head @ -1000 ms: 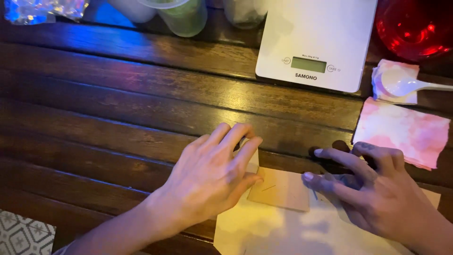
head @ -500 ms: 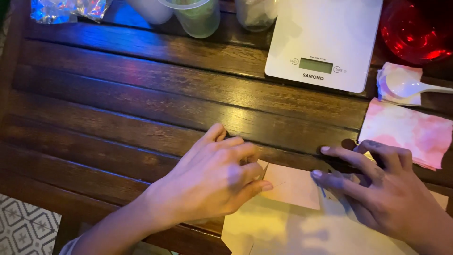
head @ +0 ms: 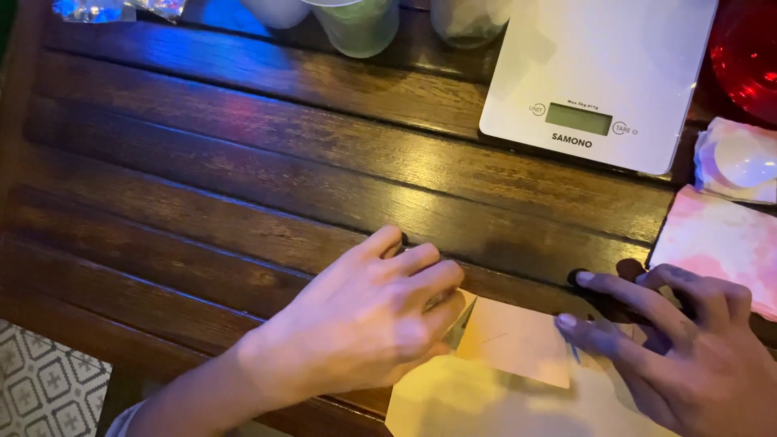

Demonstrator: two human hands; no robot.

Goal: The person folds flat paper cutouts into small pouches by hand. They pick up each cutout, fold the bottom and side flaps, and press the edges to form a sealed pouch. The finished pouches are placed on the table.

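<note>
A pale yellow paper sheet (head: 453,405) lies at the near edge of the dark wooden slat table (head: 243,162), with a tan folded flap (head: 518,340) on top. My left hand (head: 364,320) lies curled over the flap's left edge, fingers together and pressing on the fold. My right hand (head: 672,340) rests at the flap's right side, two fingertips spread on the paper. A small dark object (head: 595,287) lies just beyond those fingertips. I cannot tell what it is.
A white kitchen scale (head: 599,73) stands at the back right, beside a red glass vessel (head: 749,48). A pink-white napkin (head: 712,243) and a white spoon on tissue (head: 740,158) lie at right. Cups (head: 360,24) line the back. Patterned floor (head: 48,388) shows lower left.
My left hand has slid a little to the right along the fold and covers more of the flap. The right hand has barely shifted. The view has tilted slightly.
</note>
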